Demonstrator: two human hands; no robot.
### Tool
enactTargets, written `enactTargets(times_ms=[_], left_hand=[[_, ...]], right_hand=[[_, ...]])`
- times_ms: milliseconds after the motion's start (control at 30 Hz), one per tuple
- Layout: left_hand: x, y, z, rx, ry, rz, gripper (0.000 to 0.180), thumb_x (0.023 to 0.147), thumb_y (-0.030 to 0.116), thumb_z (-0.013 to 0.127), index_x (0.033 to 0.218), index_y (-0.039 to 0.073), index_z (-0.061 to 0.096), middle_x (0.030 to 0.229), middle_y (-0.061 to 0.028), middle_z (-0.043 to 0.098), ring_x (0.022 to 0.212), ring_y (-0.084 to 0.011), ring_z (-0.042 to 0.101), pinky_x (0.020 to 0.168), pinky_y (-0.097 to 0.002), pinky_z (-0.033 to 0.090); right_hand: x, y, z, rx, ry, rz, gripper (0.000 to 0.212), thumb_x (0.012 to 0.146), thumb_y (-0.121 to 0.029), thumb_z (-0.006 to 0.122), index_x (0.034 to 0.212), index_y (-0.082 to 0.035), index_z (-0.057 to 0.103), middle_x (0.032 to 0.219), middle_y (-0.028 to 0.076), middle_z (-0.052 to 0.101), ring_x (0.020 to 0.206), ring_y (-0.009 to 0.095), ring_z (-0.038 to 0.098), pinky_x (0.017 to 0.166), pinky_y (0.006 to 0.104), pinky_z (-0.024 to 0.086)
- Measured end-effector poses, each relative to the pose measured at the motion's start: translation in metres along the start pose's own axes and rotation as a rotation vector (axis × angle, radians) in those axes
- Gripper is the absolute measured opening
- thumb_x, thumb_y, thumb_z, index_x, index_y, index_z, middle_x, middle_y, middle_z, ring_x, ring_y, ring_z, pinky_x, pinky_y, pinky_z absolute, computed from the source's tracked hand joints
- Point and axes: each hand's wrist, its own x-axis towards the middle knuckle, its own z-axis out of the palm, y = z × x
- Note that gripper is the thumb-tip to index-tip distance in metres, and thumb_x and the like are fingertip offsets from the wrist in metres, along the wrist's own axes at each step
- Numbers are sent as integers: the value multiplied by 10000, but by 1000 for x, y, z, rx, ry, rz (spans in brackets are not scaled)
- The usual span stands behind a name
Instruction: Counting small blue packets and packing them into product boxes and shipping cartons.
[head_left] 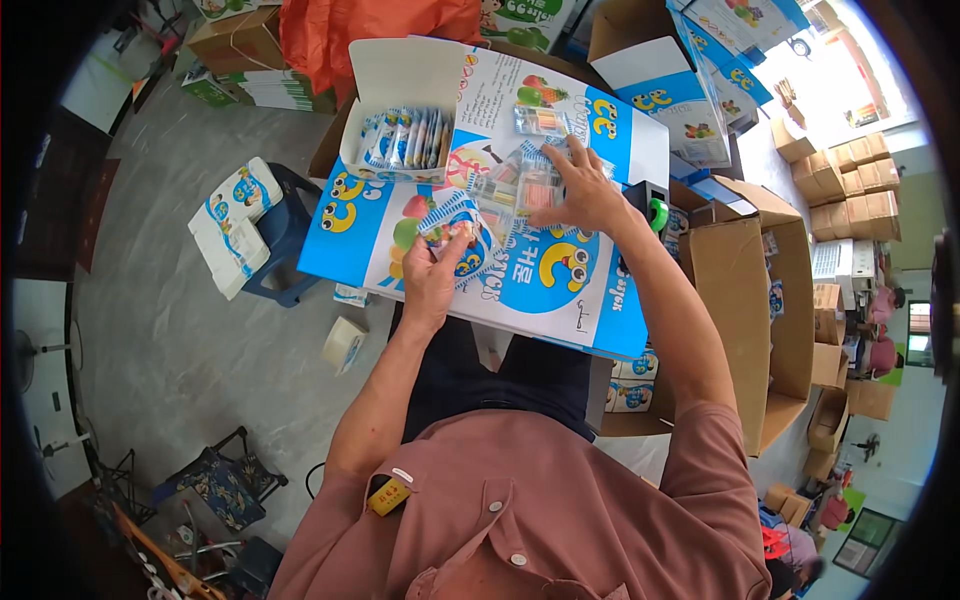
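Observation:
My left hand (430, 285) grips a few small clear-and-blue snack packets (470, 240), thumb on top, over the near left of a flat printed cardboard sheet (600, 310). My right hand (588, 190) has its fingers spread over a loose pile of similar packets (538, 190), touching some of them. Coloured sticks show through the clear wrappers. Beyond my left hand stands a small white box (395, 75) with its lid raised, holding a row of upright packets (405, 138). The underside of my right hand is hidden.
At my right sits a large open brown carton (730, 320) with packets inside. A black-and-green tape dispenser (655, 210) stands beside the sheet. On the left, a blue stool (285, 240) bears a flattened carton (235, 225). An orange bag (375, 35) and blue-white cartons (655, 80) lie beyond.

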Motion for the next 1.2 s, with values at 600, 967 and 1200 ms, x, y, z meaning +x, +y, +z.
enactTargets(times_ms=[600,967,1200], left_hand=[[-15,23,-18,-342,-13,-159,406,967,87,715,1353,72,589,1247,-41,697,1150,-166,671,1000,-334,545],[-23,28,-30,-325,-4,-9,464,955,52,707,1393,92,562,1338,-49,653,1236,-200,627,1061,-381,512],[-27,31,-39,-336,-35,-22,417,946,34,716,1343,81,600,1282,-46,680,1191,-191,651,1044,-375,517]], right_hand=[[-66,14,51,414,637,-125,717,798,-299,890,1414,-90,586,1531,178,452,1420,388,426,1101,498,451],[-10,-71,50,33,448,-309,510,810,-286,835,1250,-96,660,1494,179,478,1462,386,353,1235,581,219],[-10,-79,48,201,106,-293,519,764,-187,840,1240,-106,652,1301,117,659,1391,334,481,1244,601,176]])
